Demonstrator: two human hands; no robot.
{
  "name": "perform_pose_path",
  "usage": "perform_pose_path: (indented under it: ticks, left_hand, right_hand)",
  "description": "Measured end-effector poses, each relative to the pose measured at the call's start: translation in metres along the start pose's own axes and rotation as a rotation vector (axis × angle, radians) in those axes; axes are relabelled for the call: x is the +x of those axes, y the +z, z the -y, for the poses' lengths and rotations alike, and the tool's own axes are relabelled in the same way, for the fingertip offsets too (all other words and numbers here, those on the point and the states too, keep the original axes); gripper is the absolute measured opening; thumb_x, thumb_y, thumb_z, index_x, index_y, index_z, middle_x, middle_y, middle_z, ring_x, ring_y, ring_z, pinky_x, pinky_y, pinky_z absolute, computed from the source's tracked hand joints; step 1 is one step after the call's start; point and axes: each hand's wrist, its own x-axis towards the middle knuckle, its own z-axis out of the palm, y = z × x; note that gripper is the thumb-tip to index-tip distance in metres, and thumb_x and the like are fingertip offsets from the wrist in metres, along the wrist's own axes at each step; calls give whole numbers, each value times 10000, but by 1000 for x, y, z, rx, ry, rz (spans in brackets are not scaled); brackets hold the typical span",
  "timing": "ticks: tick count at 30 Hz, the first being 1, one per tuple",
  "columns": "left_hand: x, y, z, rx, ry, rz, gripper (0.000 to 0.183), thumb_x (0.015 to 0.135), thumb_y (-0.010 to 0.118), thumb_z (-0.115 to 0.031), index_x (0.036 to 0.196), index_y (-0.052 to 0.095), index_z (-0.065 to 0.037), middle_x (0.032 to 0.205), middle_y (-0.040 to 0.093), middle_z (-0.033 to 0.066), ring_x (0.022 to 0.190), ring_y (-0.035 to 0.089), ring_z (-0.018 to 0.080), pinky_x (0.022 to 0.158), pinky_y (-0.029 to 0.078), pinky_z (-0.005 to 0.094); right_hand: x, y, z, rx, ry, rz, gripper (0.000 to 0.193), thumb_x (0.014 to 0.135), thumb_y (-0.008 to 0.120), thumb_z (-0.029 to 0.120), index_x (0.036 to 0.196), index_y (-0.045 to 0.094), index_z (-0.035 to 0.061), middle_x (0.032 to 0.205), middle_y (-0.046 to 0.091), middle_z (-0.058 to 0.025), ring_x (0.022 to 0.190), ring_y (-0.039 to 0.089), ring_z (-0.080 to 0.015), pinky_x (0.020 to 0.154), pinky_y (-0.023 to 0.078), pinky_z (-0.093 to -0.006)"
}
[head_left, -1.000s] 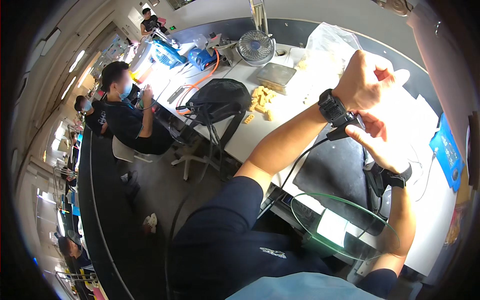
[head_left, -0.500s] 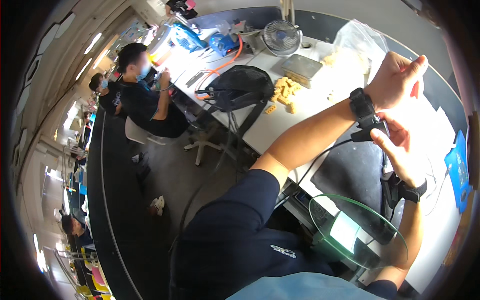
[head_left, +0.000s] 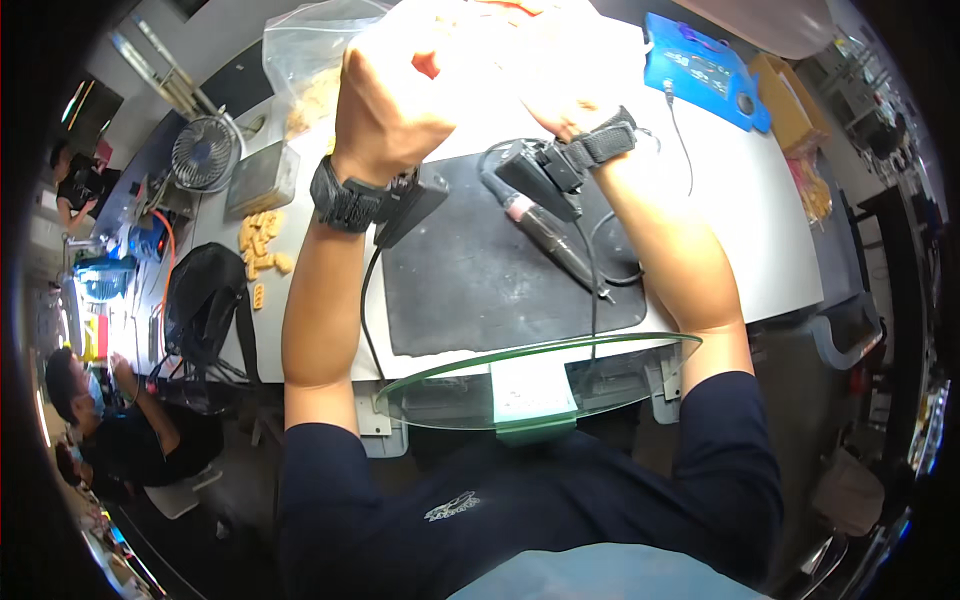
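Note:
Both my hands are raised at the far edge of the view, over the white table, in strong glare. My left hand [head_left: 390, 100] has its fingers bent inward; anything inside them is hidden. The fingers of my right hand [head_left: 570, 75] reach toward the left hand but are washed out. Each wrist wears a black strap with a small cabled device, the left device [head_left: 412, 208] and the right device [head_left: 545, 178]. Below the right hand, a dark pen-shaped rotary handpiece [head_left: 550, 240] lies on a black mat [head_left: 460, 290].
An oval glass plate [head_left: 450, 385] stands close before my chest. At left are yellow blocks [head_left: 262, 235], a metal tin [head_left: 262, 180], a fan [head_left: 207, 153], a plastic bag [head_left: 300, 60] and a black bag [head_left: 205, 295]. A blue control box [head_left: 700, 70] lies far right. Co-workers sit left.
My view has swung right to face the table. My right hand has let go of the left wrist device, and both hands have moved together under the bright light.

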Motion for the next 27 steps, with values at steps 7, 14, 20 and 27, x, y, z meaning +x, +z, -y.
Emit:
perform_pose_path:
  ticks: [7,14,20,27]
  left_hand:
    - [-4,30,-42,-28,233,132,218,743,766,-53,931,668,-3,722,646,42,573,579,114,533,468,222]
    - [-4,38,-60,220,392,226,348,716,811,-165,1043,707,-109,825,648,30,669,616,170,617,502,269]
    - [-10,39,-56,232,370,240,311,720,798,-154,1017,714,-114,827,653,34,675,624,172,606,496,267]
    - [-42,-8,-32,330,362,197,226,740,778,-128,949,711,-74,818,676,44,717,651,171,629,516,259]
  right_hand:
    - [17,13,-2,81,-84,-41,371,889,615,318,1110,595,20,1056,630,-107,1000,578,-184,887,450,-305]
    - [26,25,-4,193,-214,-77,354,897,588,310,1102,603,22,1063,631,-118,1029,577,-202,912,445,-317]
    - [133,19,-14,297,-325,-125,342,904,564,304,1094,610,24,1069,631,-127,1053,576,-217,933,441,-327]
    - [10,79,0,514,-547,-62,332,912,537,297,1086,618,26,1076,631,-138,1082,575,-235,958,436,-339]
